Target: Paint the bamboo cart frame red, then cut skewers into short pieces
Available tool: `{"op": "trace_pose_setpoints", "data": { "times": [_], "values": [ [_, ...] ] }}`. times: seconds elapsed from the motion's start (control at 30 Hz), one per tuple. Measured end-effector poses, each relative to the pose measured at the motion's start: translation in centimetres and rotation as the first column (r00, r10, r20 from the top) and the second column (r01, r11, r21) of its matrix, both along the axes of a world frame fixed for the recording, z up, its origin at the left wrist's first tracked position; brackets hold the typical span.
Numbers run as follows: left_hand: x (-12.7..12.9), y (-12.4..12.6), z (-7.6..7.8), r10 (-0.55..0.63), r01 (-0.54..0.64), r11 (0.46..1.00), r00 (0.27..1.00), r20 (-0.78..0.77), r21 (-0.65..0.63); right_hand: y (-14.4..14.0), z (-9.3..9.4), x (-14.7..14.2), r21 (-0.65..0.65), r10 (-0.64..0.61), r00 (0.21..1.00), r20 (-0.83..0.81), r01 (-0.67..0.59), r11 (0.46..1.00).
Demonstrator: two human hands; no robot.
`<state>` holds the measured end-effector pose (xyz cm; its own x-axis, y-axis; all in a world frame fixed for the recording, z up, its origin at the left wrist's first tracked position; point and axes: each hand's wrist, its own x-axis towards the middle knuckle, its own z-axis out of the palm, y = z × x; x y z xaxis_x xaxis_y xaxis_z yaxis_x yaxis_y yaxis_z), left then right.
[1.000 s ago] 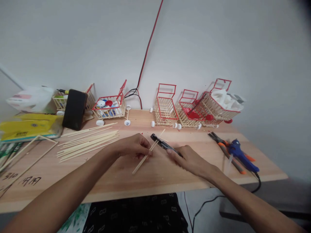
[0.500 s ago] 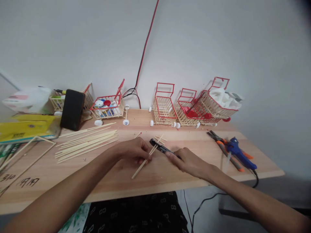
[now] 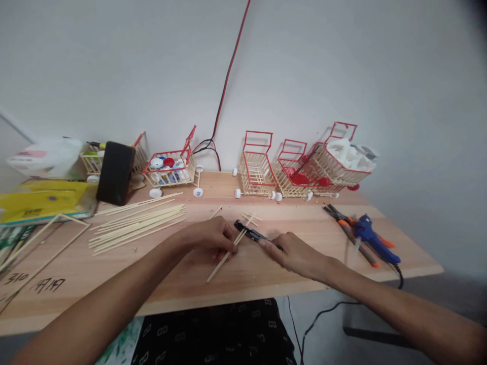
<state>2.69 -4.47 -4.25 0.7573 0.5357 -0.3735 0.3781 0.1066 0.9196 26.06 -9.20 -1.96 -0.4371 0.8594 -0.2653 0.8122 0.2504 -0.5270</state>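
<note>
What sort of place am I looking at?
Probably a craft workspace: small red-trimmed wooden-stick carts stand at the back, loose pale wooden sticks lie left, and a blue plastic glue gun lies right.

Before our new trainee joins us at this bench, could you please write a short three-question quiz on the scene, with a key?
1. Short answer: which hand holds the dark hand tool?

2. True or false: the left hand pinches thin wooden sticks.

3. Multiple choice: in which colour is the small cart that holds round caps edged along its top?
A green
B red
C blue

Key:
1. The right hand.
2. True.
3. B.
</note>
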Motion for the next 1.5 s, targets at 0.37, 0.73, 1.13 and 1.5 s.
{"op": "trace_pose_setpoints", "data": {
  "times": [0.37,0.73,1.13,1.5],
  "values": [
    [0.0,-0.1,0.0,-0.017,0.02,0.996,1.0,-0.026,0.083,-0.3,0.3,-0.1,-0.035,-0.003,0.999,0.053,0.005,0.999],
    [-0.1,0.0,-0.1,-0.026,0.038,0.989,0.996,-0.085,0.14,-0.4,0.1,-0.1,-0.003,-0.008,0.998,0.055,0.008,1.0],
    [-0.1,0.0,0.3,-0.046,0.056,0.992,0.995,-0.09,0.112,-0.4,-0.3,0.2,0.028,0.016,0.999,0.044,-0.017,0.999],
    [-1.3,0.0,1.3,-0.04,0.06,0.986,0.992,-0.123,0.157,-0.1,-0.5,0.5,-0.02,-0.078,0.997,-0.02,0.077,0.997]
  ]
}}
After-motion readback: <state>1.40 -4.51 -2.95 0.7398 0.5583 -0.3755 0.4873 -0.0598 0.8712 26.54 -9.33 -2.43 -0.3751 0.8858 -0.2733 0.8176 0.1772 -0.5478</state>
